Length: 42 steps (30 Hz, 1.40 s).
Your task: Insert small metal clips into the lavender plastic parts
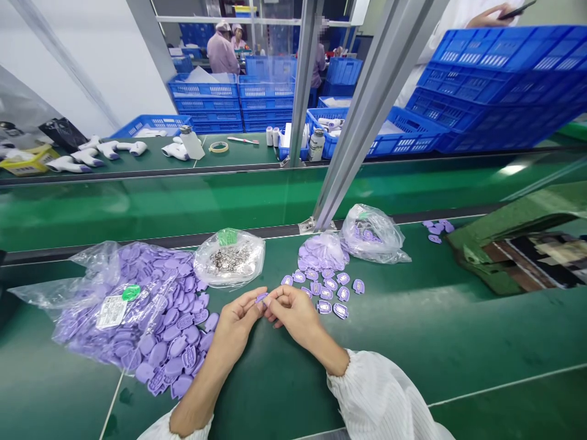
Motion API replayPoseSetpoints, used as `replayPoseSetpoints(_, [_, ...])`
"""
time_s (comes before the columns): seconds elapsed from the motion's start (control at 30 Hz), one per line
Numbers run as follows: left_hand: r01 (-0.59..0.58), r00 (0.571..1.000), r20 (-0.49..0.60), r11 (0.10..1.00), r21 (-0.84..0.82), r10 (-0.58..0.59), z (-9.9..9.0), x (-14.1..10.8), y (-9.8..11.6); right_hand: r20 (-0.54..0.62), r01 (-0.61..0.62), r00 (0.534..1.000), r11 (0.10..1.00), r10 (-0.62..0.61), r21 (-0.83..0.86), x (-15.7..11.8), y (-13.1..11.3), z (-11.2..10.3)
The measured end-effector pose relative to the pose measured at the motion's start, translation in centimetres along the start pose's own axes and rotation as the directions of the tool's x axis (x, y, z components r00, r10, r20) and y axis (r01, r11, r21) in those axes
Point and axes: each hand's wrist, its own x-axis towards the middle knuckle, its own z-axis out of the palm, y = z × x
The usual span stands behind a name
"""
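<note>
The left hand and right hand pinch a purple piece, each grip narrow, above the green surface. Its shape is hard to tell.

blue crates, tape roll near white bottle, green machine at right

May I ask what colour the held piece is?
The held piece is purple, shown best in the head view.
</note>
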Motion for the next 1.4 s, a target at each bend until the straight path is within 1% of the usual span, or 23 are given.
replayPoseSetpoints(0.37, [0.004, 1.0, 0.015, 1.0, -0.023, -0.004, -0.2, 0.0, -0.1, 0.001, 0.035, 0.999, 0.999, -0.035, -0.005, -0.2, 0.2, 0.1])
replayPoseSetpoints(0.53, [0.013, 1.0, 0.001, 0.999, -0.036, -0.013, -0.1, -0.1, 0.0, -0.03, 0.079, 0.996, 0.997, -0.079, -0.012, -0.4, 0.0, 0.3])
replayPoseSetpoints(0.67, [0.017, 1.0, -0.002, 0.999, -0.033, -0.017, 0.0, 0.0, 0.1, -0.02, 0.071, 0.997, 0.997, -0.071, 0.0, -0.5, -0.1, 0.4])
replayPoseSetpoints(0.9, [0.019, 1.0, 0.0, 0.999, -0.042, -0.019, 0.0, -0.1, 0.3, -0.063, 0.121, 0.99, 0.989, -0.127, -0.085, -0.5, 0.1, 0.5])
replayPoseSetpoints(1.1, [0.017, 1.0, -0.02, 0.999, -0.045, -0.018, 0.1, -0.1, 0.3, -0.074, 0.149, 0.985, 0.982, -0.158, -0.112, -0.3, 1.0, 0.7])
replayPoseSetpoints(1.17, [0.016, 0.999, -0.039, 0.999, -0.036, -0.017, 0.1, 0.0, 0.3, -0.078, 0.138, 0.986, 0.986, -0.145, -0.096, 0.0, 1.2, 0.5])
replayPoseSetpoints(1.23, [0.017, 0.998, -0.055, 0.999, -0.033, -0.019, 0.1, 0.0, 0.2, -0.065, 0.094, 0.993, 0.994, -0.097, -0.052, 0.2, 1.1, 0.1])
replayPoseSetpoints(1.33, [0.021, 0.997, -0.07, 0.999, -0.035, -0.023, 0.1, 0.1, 0.2, 0.036, 0.003, 0.999, 1.0, -0.004, 0.0, 0.4, 0.3, -0.5])
replayPoseSetpoints(1.4, [0.026, 0.997, -0.07, 0.999, -0.041, -0.029, 0.1, 0.1, 0.2, 0.082, -0.021, 0.996, 1.0, 0.02, 0.007, 0.3, -0.2, -0.8])
